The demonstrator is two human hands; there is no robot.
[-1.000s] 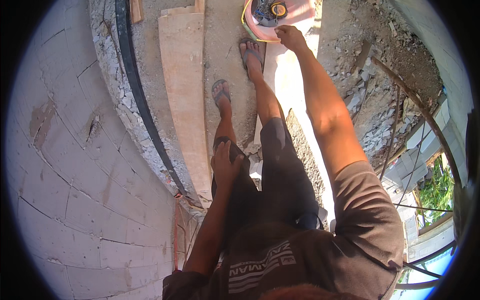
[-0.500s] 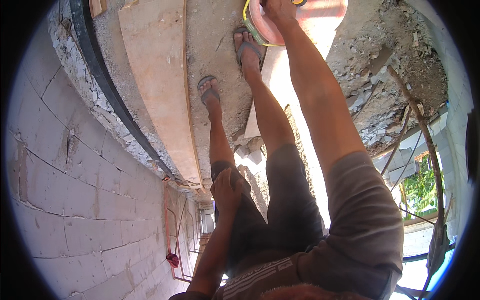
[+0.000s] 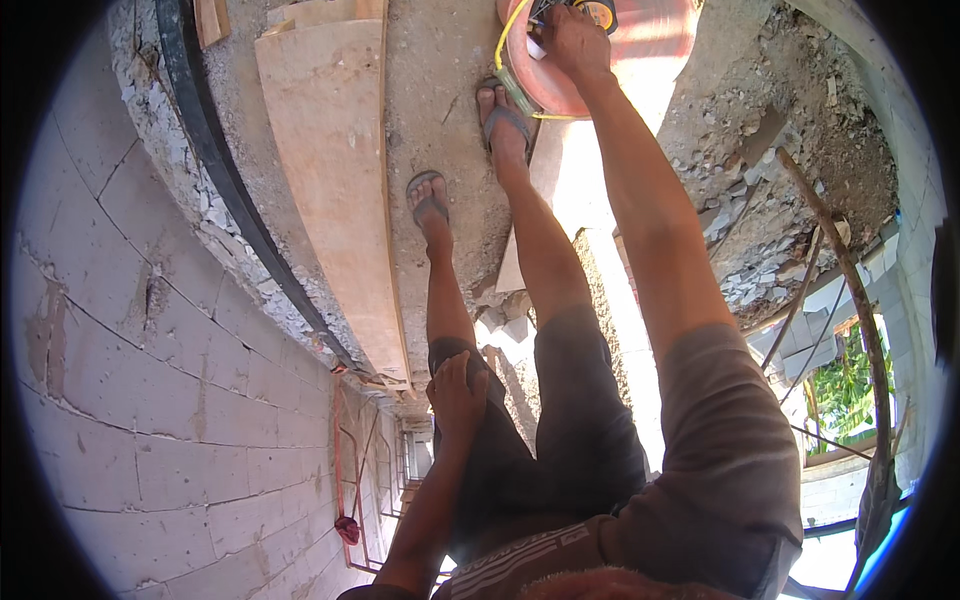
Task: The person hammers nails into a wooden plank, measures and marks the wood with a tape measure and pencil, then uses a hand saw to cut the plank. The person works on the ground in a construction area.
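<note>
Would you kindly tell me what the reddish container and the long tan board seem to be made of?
Reddish container: probably plastic, smooth but scuffed, judging by its rounded rim and pale streaks. Long tan board: likely unpainted wood, perhaps plywood, given its blotchy face and thin edge.

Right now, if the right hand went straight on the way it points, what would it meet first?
Probably the small dark items inside the round pink plastic-looking container, just past the right hand; depth there is unclear.

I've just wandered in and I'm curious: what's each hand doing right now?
Left hand: open, resting on the dark shorts, nothing visible held.
Right hand: at the pink container's opening; grip cannot be told.
</note>
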